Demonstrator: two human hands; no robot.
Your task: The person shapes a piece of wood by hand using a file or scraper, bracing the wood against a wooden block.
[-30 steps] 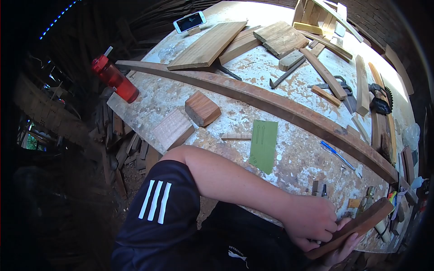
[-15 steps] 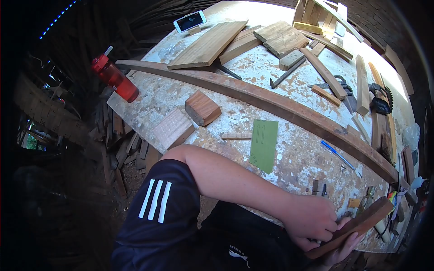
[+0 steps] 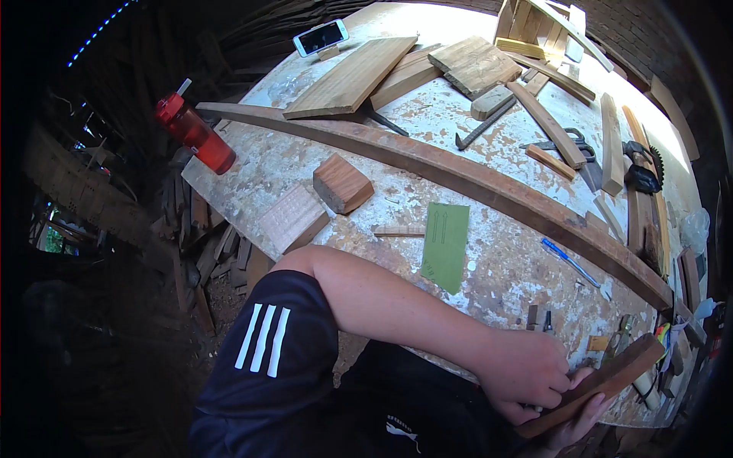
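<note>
My left hand (image 3: 527, 370) reaches across from the left, its fingers curled closed against the near side of a reddish-brown wooden piece (image 3: 611, 382). Whatever lies inside those fingers is hidden. My right hand (image 3: 582, 424) grips the same piece from below, thumb and fingers on either side of it. The wood is tilted, its far end pointing up to the right over the table's edge. Close to my left hand lie a small dark wooden bit (image 3: 532, 316) and a small dark metal tip (image 3: 548, 320). A green sheet (image 3: 446, 246) with printed arrows lies flat farther left.
A long wooden bar (image 3: 427, 159) crosses the paint-spotted table (image 3: 359, 263). Two wooden blocks (image 3: 343, 183) sit near the left edge, by a red bottle (image 3: 195, 133). Boards (image 3: 355, 76), a hand saw (image 3: 584, 145), a blue pen (image 3: 569, 259) and a propped phone (image 3: 321, 37) also lie about.
The phone's screen looks darker than before. Both hands and the wooden piece keep almost the same place.
</note>
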